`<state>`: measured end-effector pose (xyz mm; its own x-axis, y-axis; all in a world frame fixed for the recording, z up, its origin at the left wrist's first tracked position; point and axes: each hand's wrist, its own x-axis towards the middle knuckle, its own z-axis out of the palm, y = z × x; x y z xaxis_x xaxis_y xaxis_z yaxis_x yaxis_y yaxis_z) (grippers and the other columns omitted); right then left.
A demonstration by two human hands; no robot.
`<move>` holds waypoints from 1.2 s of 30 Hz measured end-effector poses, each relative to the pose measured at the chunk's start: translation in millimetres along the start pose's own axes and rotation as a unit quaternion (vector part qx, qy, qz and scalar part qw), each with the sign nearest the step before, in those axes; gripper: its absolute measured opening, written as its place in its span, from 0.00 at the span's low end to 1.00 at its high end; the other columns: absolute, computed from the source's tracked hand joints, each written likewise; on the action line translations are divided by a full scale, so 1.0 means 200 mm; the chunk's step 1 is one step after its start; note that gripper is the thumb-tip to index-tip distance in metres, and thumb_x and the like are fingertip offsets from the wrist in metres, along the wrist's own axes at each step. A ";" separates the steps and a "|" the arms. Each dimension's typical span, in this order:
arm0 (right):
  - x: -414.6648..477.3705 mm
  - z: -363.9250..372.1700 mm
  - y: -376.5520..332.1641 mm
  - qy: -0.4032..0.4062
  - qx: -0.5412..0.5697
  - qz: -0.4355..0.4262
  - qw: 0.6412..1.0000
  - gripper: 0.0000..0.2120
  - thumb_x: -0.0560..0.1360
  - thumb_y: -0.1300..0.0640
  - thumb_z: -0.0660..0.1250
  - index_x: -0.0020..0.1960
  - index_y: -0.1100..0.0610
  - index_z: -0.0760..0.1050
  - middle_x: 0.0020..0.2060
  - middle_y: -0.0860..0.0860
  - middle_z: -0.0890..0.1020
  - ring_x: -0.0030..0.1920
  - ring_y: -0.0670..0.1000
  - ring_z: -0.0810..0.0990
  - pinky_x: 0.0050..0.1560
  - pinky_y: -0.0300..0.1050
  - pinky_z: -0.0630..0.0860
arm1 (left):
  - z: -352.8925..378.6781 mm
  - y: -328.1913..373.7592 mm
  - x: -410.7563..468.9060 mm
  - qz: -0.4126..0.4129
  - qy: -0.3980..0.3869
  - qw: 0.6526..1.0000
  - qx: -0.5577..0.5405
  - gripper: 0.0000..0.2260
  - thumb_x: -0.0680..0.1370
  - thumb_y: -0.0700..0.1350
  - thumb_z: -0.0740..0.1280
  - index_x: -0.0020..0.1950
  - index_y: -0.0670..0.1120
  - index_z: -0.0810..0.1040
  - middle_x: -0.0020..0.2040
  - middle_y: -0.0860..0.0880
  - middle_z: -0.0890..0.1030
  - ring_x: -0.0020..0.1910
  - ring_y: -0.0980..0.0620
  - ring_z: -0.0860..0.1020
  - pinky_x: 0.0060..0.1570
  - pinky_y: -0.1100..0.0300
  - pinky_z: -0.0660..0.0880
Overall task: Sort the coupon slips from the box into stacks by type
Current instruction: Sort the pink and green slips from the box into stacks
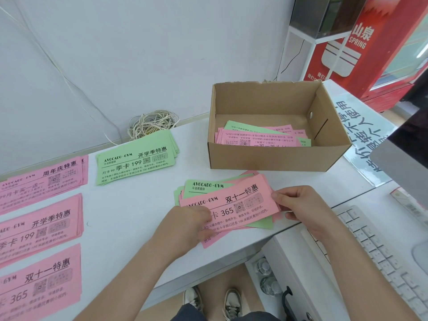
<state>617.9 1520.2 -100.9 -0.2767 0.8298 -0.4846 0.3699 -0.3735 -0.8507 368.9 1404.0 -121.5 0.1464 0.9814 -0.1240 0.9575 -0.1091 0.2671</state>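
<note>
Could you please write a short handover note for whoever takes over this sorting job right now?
Left hand holds the left end of the top pink slip; right hand pinches the right edge of the mixed pile, in front of the box.
Done: a green stack and three pink stacks lie at the left.
Left: sort this pile, then the pink and green slips lying in the box.

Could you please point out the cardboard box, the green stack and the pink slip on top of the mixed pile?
cardboard box (pixel 266 156): head view, bare front wall.
green stack (pixel 136 159): head view, top slip's middle.
pink slip (pixel 229 206): head view, its printed middle.
</note>
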 end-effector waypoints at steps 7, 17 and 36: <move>-0.02 0.02 -0.02 0.004 -0.026 -0.010 1.000 0.14 0.78 0.51 0.65 0.45 0.59 0.84 0.41 0.59 0.84 0.36 0.50 0.77 0.34 0.39 0.68 | 0.01 0.02 -0.01 -0.006 0.013 1.000 0.012 0.25 0.75 0.58 0.45 0.47 0.51 0.80 0.50 0.56 0.82 0.49 0.54 0.80 0.42 0.55 0.77; -0.02 0.06 -0.03 0.056 -0.029 -0.017 0.998 0.19 0.79 0.47 0.62 0.38 0.58 0.82 0.32 0.51 0.83 0.29 0.46 0.79 0.31 0.37 0.72 | -0.03 0.02 -0.04 -0.248 0.093 0.909 -0.323 0.11 0.74 0.40 0.71 0.37 0.56 0.82 0.40 0.59 0.84 0.40 0.65 0.81 0.44 0.67 0.77; 0.00 0.15 -0.03 0.060 -0.077 -0.104 0.990 0.10 0.75 0.55 0.71 0.37 0.59 0.81 0.29 0.49 0.83 0.28 0.43 0.77 0.31 0.39 0.71 | -0.04 -0.07 -0.28 -0.162 0.168 0.966 -0.115 0.09 0.73 0.37 0.67 0.46 0.51 0.79 0.45 0.59 0.79 0.43 0.56 0.77 0.41 0.71 0.69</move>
<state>588.8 1510.1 -101.9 -0.2568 0.9293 -0.2655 0.4499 -0.1282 -0.8838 345.5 1350.9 -110.6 -0.2776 0.9582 0.0697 0.8534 0.2126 0.4758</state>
